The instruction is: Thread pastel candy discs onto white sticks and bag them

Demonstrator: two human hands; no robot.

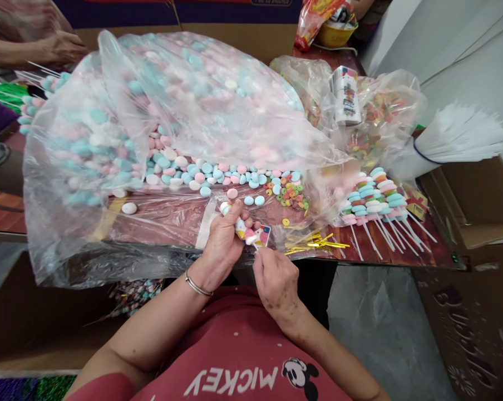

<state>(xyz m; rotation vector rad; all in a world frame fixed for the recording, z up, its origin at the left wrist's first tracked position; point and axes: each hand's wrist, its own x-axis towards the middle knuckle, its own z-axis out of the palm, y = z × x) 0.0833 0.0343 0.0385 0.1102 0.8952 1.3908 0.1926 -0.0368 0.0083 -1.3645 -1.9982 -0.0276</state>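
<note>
My left hand (224, 239), a bracelet at its wrist, is closed around a candy skewer (225, 208) of pastel sweets. A small printed card (264, 236) with coloured patches shows at the skewer's lower end, beside my fingers. My right hand (276, 281) pinches at that end, where a short piece of white stick shows; its fingertips hide the rest. Just beyond both hands lie loose pink, blue and white candies (206, 167) spilling from a large clear plastic bag (218, 94). Gold twist ties (316, 242) and small gummy rings (293, 195) lie to the right.
Several finished candy skewers (374, 200) are stacked at the table's right. Behind them are bags of gummies (376, 111), a stack of printed cards (346, 94) and a bundle of white sticks (464, 133). Cardboard boxes (464, 328) stand right. Another person's hand (65, 49) is upper left.
</note>
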